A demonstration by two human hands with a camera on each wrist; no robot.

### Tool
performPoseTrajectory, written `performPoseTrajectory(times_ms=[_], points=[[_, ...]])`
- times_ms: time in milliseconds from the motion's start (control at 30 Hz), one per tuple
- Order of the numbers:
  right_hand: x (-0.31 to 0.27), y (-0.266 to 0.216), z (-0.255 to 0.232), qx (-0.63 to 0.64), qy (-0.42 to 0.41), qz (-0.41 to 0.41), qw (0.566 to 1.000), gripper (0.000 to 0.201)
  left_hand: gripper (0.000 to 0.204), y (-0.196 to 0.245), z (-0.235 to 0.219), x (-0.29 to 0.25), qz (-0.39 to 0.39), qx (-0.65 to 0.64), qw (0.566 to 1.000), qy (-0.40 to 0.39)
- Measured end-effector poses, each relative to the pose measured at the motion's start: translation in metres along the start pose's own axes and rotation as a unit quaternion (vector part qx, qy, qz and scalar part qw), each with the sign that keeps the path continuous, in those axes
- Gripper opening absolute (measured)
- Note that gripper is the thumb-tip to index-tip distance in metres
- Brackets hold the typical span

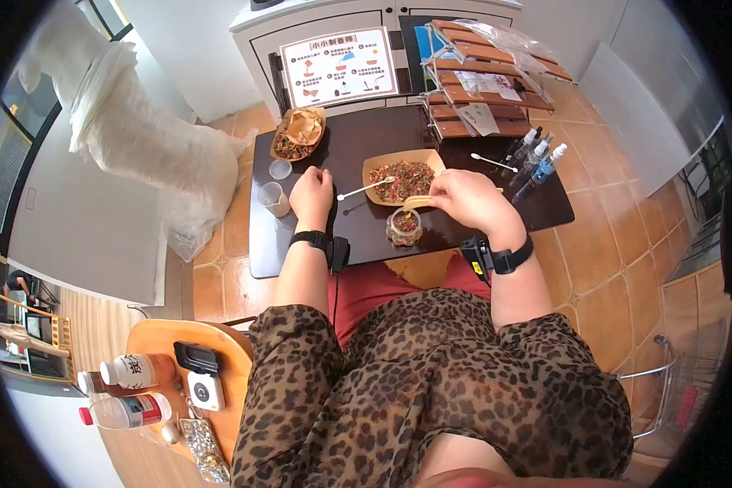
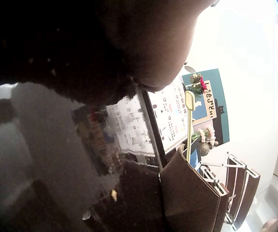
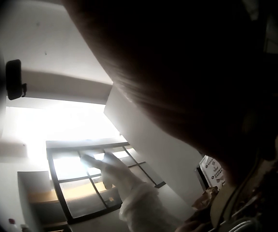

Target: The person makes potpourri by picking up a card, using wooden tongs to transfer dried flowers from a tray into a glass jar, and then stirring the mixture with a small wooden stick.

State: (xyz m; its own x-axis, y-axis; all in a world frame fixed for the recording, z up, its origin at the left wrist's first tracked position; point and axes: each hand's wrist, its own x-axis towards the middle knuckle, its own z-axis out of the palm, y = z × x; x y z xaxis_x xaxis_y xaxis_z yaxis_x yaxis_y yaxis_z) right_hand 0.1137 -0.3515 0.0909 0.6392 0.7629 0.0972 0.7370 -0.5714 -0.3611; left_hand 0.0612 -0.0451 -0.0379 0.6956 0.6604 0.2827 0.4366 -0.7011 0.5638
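Observation:
My right hand pinches a short, pale yellow utensil, with its tip close over the mouth of a small clear jar. Bits of dried, coloured plant material show inside the jar. Just behind it, a brown paper tray holds more of the mix, and a thin white spoon lies across its left rim. With fingers loosely curled, my left hand rests on the dark table, holding nothing. A clear plastic cup stands beside it. In the right wrist view, the hand is mostly dark.
At the back left sits a second paper tray with a crumpled bag, near a round lid. Several spray bottles and another small spoon are at the right. Behind are a printed instruction sheet and a folding wooden rack.

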Motion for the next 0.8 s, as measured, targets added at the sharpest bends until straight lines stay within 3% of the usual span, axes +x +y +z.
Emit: performPoseTrajectory(times_ms=[200, 400, 800], points=[[0.007, 0.017, 0.019, -0.097, 0.1, 0.027, 0.99, 0.016, 0.032, 0.002, -0.002, 0.0, -0.004, 0.002, 1.0, -0.008], [0.014, 0.028, 0.043, -0.126, 0.069, 0.043, 0.989, 0.016, 0.033, 0.002, -0.002, 0.0, -0.005, 0.004, 1.0, -0.009], [0.024, 0.025, 0.067, -0.138, 0.089, 0.032, 0.986, 0.01, 0.033, 0.004, -0.005, -0.001, -0.01, 0.002, 1.0, -0.013]])
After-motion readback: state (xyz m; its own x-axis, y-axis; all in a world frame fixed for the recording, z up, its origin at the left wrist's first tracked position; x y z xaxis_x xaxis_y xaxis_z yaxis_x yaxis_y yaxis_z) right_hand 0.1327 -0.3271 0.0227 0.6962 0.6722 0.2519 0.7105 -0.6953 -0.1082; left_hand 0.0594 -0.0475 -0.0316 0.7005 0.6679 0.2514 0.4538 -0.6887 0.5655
